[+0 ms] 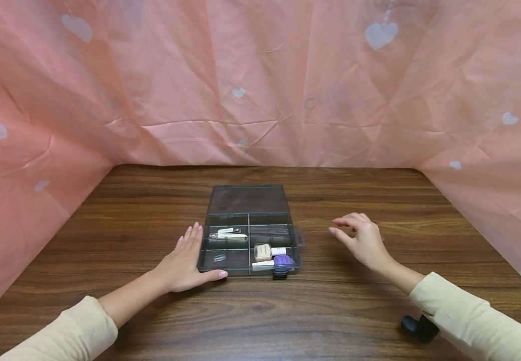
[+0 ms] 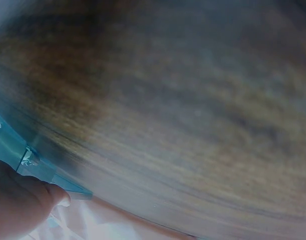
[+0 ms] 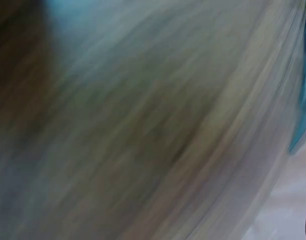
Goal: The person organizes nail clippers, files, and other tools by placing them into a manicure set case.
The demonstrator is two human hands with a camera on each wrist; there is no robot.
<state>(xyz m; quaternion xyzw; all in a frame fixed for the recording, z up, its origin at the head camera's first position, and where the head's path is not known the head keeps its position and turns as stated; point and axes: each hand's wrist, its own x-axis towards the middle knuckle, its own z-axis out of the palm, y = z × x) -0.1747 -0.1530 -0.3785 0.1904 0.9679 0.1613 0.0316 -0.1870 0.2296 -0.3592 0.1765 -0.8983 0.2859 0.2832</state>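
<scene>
A dark see-through divided case (image 1: 226,258) stands on the table, its lid (image 1: 248,199) laid back at the far side. My left hand (image 1: 181,263) rests against its left side, fingers straight, thumb along the front edge. In the left wrist view, the thumb (image 2: 27,200) shows beside the bluish case. Nail clippers (image 1: 227,236) lie in a left compartment, and a small clear piece (image 1: 219,257) sits nearer the front. The front right compartment holds a beige bottle (image 1: 263,252) and a purple bottle (image 1: 283,260), both with white caps. Right of the case, my right hand (image 1: 364,243) hovers, fingers loosely bent, thumb apart, nothing visible between them.
The wooden table (image 1: 260,316) meets a pink cloth (image 1: 260,100) with pale hearts at its back and sides. By the right sleeve lies a black object (image 1: 418,328), partly covered. A clear latch (image 1: 300,237) juts from the case's right side. The right wrist view is blurred.
</scene>
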